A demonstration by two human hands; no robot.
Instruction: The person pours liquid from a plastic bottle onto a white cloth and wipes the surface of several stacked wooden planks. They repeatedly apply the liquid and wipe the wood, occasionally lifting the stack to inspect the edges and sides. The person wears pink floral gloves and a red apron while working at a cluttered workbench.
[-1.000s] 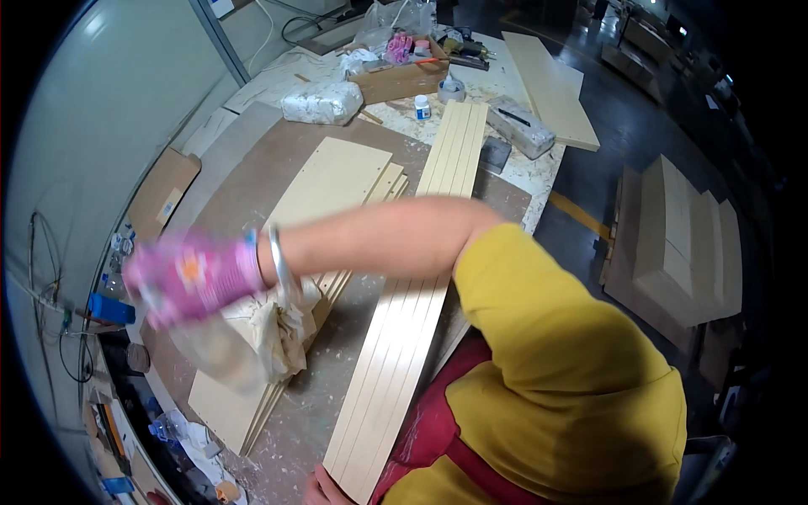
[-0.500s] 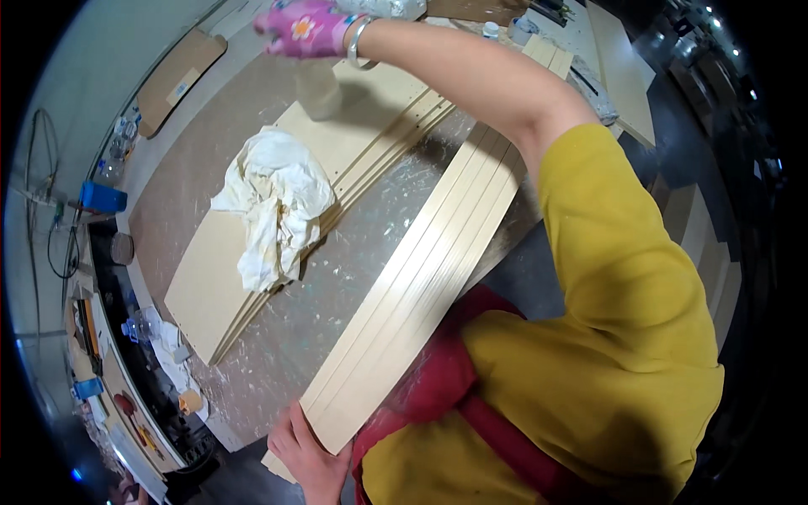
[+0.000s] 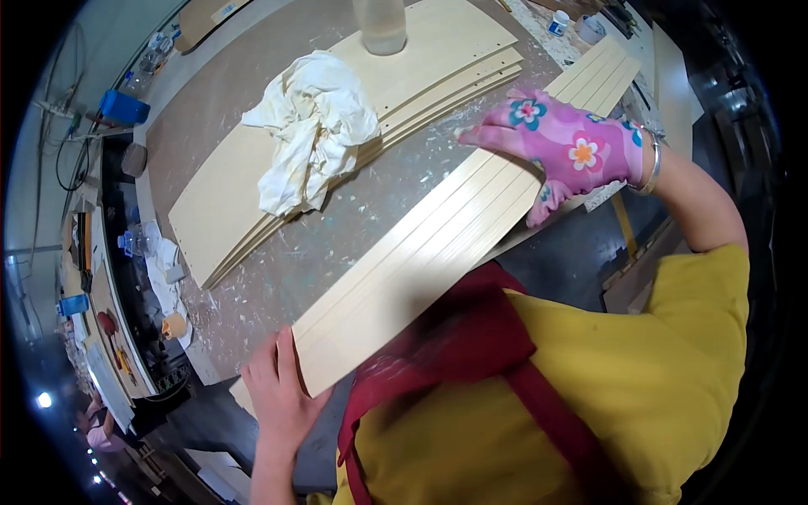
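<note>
A long pale wooden board (image 3: pixel 421 252) with lengthwise grooves slants across the table's near edge. At its lower-left end my bare left hand (image 3: pixel 282 391) grips it, fingers on the top and thumb along the near side. My right hand (image 3: pixel 562 147), in a pink flowered glove, spans the board towards its far end, thumb over the near edge and fingers across to the other. Beyond the board lies a stack of curved wooden panels (image 3: pixel 215 189). On that stack rest a crumpled white cloth (image 3: pixel 316 126) and a clear container (image 3: pixel 381 29) of cloudy liquid, its top out of view.
The paint-specked table (image 3: pixel 337 240) carries all this. Small jars (image 3: pixel 558 23) stand at the far right. Along the left side are a blue box (image 3: pixel 124 108), plastic bottles (image 3: pixel 139 241) and a shelf with tools (image 3: pixel 118 345). A person in pink is far off at lower left.
My right hand has left the clear container and come down, nearer and to the right, onto the board. My left hand stays at the board's end. The view has shifted.
</note>
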